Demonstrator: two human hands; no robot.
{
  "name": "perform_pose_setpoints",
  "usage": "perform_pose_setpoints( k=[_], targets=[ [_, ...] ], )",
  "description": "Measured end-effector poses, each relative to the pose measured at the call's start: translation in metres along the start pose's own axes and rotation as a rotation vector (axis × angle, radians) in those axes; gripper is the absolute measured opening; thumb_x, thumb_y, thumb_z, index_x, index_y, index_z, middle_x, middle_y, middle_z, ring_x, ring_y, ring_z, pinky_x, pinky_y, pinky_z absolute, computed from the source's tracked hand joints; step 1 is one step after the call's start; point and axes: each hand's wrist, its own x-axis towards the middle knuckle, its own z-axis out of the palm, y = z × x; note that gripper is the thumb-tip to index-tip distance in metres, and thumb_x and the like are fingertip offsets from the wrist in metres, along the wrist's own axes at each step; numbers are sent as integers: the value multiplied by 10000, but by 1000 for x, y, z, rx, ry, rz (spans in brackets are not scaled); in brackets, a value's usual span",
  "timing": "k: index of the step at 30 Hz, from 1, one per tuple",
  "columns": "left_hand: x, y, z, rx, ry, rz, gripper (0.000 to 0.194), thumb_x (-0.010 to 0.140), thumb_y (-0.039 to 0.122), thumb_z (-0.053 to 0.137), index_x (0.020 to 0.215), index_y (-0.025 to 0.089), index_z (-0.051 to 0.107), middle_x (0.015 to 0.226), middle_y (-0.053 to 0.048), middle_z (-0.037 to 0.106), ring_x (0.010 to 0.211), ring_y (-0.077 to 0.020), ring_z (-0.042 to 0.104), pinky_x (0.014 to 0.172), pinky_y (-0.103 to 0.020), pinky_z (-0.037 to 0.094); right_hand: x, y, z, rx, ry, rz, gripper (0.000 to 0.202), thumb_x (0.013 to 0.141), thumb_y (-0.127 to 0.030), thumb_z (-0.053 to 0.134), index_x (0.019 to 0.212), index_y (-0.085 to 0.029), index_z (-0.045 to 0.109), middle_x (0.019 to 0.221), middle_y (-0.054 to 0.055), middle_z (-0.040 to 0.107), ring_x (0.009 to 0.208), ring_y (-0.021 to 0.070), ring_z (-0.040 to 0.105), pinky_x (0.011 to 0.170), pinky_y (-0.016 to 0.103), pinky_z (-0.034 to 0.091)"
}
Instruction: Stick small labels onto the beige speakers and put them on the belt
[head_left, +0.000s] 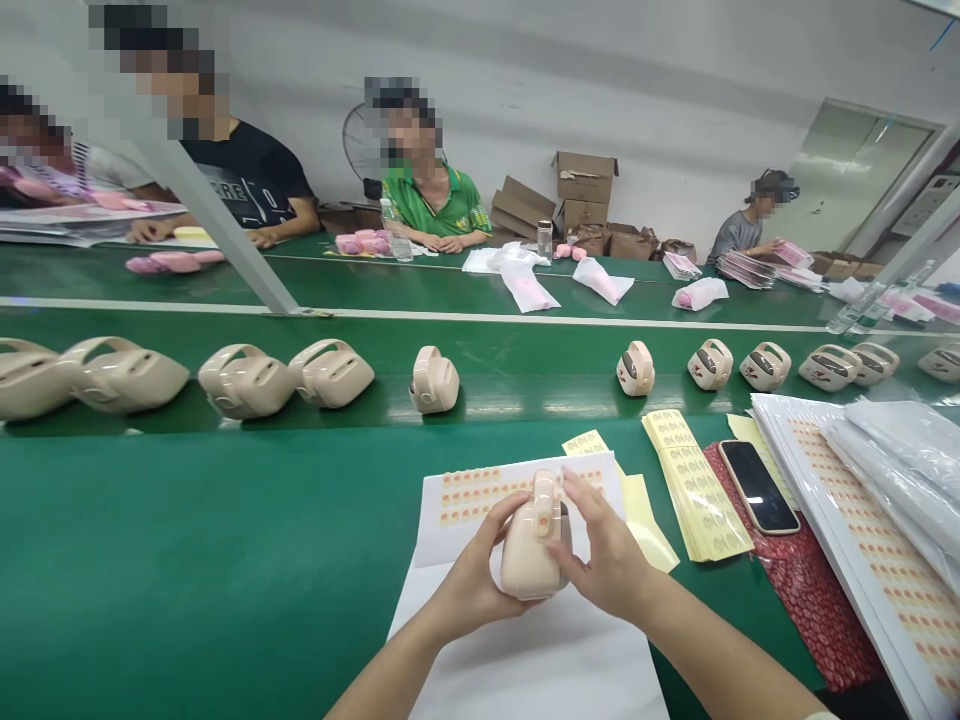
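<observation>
Over a white sheet with rows of small orange stickers, I hold a cream plastic device with a loop handle. A small orange mark shows on its handle. My left hand wraps round the left side and underside of the device. On its other side, my right hand has the thumb against the body and the fingers up by the handle. Part of the device's right side, a darker panel, is hidden behind the right fingers.
Similar cream devices stand in a row along the green belt. To the right lie yellow sticker strips, a phone on red bubble wrap, and stacked sticker sheets. Several people sit across the line, near pink items.
</observation>
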Motion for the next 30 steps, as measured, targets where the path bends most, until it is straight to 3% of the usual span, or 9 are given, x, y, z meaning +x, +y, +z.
perform_pose_setpoints(
  k=[2,4,10,14,16,19,21,25,30],
  targets=[
    [0,0,0,34,-20,19,848,476,95,768,1228,342,465,1204,-85,542,984,-306,563,832,-436,466,2,-1,-2,31,-16,128,772,725,-235,644,1371,-280,224,1411,93,325,1308,253,284,1031,485,309],
    [0,-1,1,69,-51,56,852,490,122,763,1247,336,437,1204,-93,535,987,-315,561,826,-454,468,8,0,-1,131,-57,289,836,701,-309,665,1385,-259,188,1445,105,253,1328,258,236,1047,490,268],
    [-1,2,1,122,-128,136,824,508,117,732,1234,313,395,1262,-94,470,1147,-339,450,932,-484,378,26,27,6,456,-125,509,848,666,-515,642,1359,-264,223,1335,129,403,1208,253,405,948,434,340],
    [-1,-1,-3,-78,-197,79,881,495,194,774,1245,322,330,1248,-108,474,1110,-338,484,905,-484,395,34,49,1,591,-323,626,674,625,-534,658,1189,-236,439,928,35,597,872,183,560,748,324,412],
    [1,-8,-2,-226,-187,35,912,469,266,801,1250,321,334,1258,-109,478,1119,-358,476,902,-495,393,40,57,-2,615,-356,700,566,602,-455,693,1073,-221,482,658,-53,532,645,133,540,612,270,400],
    [7,-26,9,-334,-30,-89,885,523,302,789,1283,315,335,1346,-111,405,1198,-363,401,942,-487,365,60,66,-7,494,-160,769,452,586,-334,683,959,-211,459,533,-108,434,482,96,453,496,224,344],
    [11,-40,19,-398,87,-178,759,662,338,696,1312,318,305,1379,-108,367,1224,-328,387,962,-478,357,81,73,-12,294,24,741,423,586,-288,649,945,-201,443,523,-117,416,461,92,429,487,221,345],
    [14,-60,30,-312,-9,-247,524,681,327,681,1172,246,514,1257,-111,513,1214,-291,419,1043,-470,269,131,97,-15,-41,243,642,464,609,-214,570,1046,-181,418,552,-108,411,572,126,495,614,251,407],
    [13,-61,27,-222,-56,-251,348,711,286,642,1054,252,591,1174,-75,578,1164,-271,477,1037,-455,304,178,136,-14,-184,328,683,566,636,-150,493,1188,-159,367,691,-38,505,774,182,548,729,295,414]
  ],
)
